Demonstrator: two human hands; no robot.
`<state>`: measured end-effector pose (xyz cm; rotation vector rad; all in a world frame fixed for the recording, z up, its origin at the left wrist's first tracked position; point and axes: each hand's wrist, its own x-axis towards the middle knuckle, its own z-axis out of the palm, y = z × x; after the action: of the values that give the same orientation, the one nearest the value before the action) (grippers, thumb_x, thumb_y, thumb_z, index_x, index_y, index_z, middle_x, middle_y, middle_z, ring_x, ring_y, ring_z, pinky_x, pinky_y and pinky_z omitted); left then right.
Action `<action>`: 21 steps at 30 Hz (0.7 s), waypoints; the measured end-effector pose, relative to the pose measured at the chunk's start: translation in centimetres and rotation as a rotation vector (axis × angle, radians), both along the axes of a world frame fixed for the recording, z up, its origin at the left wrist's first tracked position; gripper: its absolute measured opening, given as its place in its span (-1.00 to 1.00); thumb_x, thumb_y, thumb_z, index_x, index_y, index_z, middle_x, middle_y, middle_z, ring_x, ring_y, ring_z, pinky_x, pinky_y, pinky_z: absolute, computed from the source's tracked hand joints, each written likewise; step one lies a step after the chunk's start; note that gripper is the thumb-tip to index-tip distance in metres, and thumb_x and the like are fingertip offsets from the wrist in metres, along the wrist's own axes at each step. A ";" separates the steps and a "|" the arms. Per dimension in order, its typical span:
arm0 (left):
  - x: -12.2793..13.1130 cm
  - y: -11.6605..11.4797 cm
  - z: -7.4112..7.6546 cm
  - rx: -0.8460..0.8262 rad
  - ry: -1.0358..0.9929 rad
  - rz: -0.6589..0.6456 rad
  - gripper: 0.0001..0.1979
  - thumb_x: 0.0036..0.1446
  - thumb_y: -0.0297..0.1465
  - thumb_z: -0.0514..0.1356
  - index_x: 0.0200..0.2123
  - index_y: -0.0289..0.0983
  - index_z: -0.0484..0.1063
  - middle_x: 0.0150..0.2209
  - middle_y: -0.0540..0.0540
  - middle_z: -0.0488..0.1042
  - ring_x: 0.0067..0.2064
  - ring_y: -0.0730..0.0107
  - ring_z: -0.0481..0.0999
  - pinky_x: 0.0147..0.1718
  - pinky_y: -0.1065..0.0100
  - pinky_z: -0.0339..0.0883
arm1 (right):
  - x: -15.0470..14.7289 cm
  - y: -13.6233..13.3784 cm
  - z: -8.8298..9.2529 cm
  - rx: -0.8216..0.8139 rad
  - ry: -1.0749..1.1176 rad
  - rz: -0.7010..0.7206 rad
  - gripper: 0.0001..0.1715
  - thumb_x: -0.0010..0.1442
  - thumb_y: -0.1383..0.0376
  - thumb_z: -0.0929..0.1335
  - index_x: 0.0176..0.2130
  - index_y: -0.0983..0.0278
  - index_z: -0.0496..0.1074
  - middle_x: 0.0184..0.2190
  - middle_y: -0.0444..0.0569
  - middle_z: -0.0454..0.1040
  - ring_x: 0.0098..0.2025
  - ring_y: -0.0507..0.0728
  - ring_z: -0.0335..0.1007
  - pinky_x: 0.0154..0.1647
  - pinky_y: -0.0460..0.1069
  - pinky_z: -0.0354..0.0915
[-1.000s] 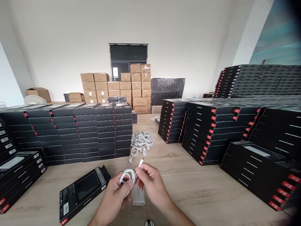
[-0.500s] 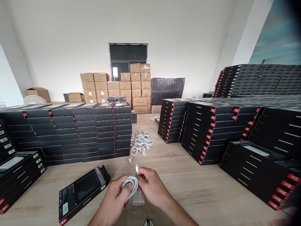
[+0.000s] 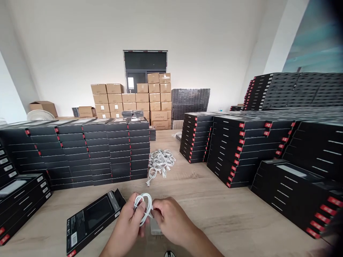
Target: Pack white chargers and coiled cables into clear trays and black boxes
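Two hands low at centre, close together over wooden table (image 3: 214, 207). Left hand (image 3: 128, 228) closed around coil of white cable (image 3: 146, 208), loops pinched between thumb and fingers. Right hand (image 3: 168, 221) curled narrow, pinching cable just beside coil; connector end not visible. Coil raised a little off tabletop, above white charger block (image 3: 155, 228), mostly hidden beneath both hands. Open black box (image 3: 92, 219) flat on table, just left of left hand. Pile of white cables (image 3: 160, 160) farther back, between left stacks of black boxes (image 3: 107, 150) and right stacks (image 3: 241, 150).

Risks, as judged:
- loops springing open with any slackening of left pinch, given springy cable
- tail slipping from right fingertips, undoing the wrap
- knuckles knocking charger block askew
- loose loop snagging on box flap
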<state>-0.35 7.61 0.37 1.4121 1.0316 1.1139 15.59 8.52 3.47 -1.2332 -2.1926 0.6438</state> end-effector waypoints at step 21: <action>-0.8 0.0 1.2 -0.216 -0.123 -0.132 -0.71 0.17 -0.12 0.11 -0.36 -0.24 0.30 -0.59 0.09 0.35 -0.67 0.60 0.16 -0.70 0.51 -0.09 | -0.6 -1.4 1.3 0.236 0.701 0.009 -0.88 0.18 0.27 0.40 -0.28 0.11 0.58 0.02 -0.01 0.42 0.09 0.22 0.31 0.10 0.12 0.26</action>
<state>-1.18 7.59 1.59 1.2067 0.9280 0.9511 15.02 7.13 4.77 -0.7242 -1.6257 0.6700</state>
